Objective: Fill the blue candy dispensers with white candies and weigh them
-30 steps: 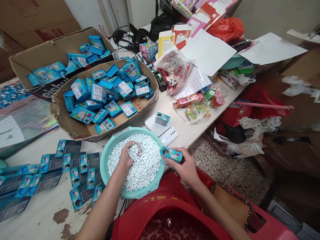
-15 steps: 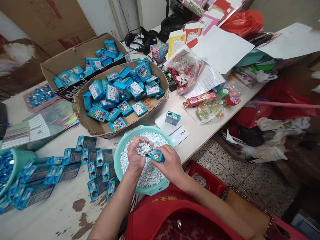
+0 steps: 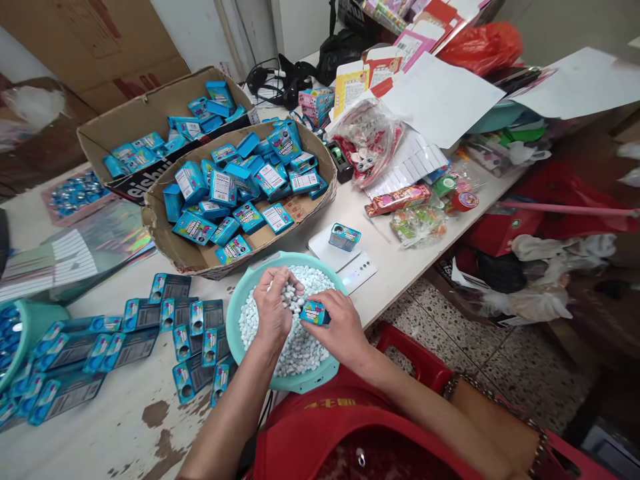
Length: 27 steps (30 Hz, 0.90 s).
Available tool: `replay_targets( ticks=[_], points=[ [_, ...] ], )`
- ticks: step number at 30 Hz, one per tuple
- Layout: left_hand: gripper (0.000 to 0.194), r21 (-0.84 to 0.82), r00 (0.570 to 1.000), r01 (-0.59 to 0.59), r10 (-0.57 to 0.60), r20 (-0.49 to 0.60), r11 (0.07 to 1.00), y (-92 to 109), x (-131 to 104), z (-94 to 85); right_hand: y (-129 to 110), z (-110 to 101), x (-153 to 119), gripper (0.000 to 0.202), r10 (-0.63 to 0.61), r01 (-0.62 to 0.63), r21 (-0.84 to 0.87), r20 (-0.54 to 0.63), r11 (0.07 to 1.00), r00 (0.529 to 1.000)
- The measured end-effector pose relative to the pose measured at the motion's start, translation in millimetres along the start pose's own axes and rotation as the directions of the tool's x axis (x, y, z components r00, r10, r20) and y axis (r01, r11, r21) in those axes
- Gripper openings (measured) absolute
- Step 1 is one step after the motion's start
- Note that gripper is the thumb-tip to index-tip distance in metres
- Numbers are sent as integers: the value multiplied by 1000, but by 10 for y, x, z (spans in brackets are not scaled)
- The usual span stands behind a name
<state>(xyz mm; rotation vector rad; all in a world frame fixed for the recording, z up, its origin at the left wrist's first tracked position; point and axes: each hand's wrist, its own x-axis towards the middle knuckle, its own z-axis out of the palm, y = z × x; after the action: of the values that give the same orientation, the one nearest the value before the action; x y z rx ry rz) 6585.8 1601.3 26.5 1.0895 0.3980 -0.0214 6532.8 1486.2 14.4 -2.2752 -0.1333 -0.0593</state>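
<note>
My left hand [image 3: 273,303] is cupped around a heap of small white candies [image 3: 291,293], its fingers curled over them. Close beside it, my right hand [image 3: 341,328] grips a small blue candy box [image 3: 315,312] printed "Caramelo Macizo", its end turned toward the candies. Both hands are over a mint-green basin [image 3: 235,343] filled with the same loose white candies [image 3: 313,350]. Another blue box [image 3: 345,237] stands on a small white scale [image 3: 357,270] just beyond the basin.
Two cardboard trays [image 3: 210,270] of blue boxes stand behind the basin. Rows of blue boxes with round holes [image 3: 190,340] lie to the left, beside a green tub [image 3: 43,327]. Papers, wrapped sweets [image 3: 417,223] and a tape dispenser [image 3: 341,163] crowd the right. A red stool [image 3: 415,353] is below the table edge.
My left hand has tipped and closed further over its candies, and fewer show in it. The box in my right hand has stayed nearly in place.
</note>
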Motion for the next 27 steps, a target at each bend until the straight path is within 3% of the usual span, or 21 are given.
replay_targets(
  ticks=[10,27],
  points=[
    [28,-11,999,-6,7,32,1000,13,-31,38,21,-38,26,29,25,-26,90,12,996,1000],
    [22,0,997,-63,63,36,998,-2,-65,54,7,-22,51,32,45,-46,73,14,996,999]
  ],
)
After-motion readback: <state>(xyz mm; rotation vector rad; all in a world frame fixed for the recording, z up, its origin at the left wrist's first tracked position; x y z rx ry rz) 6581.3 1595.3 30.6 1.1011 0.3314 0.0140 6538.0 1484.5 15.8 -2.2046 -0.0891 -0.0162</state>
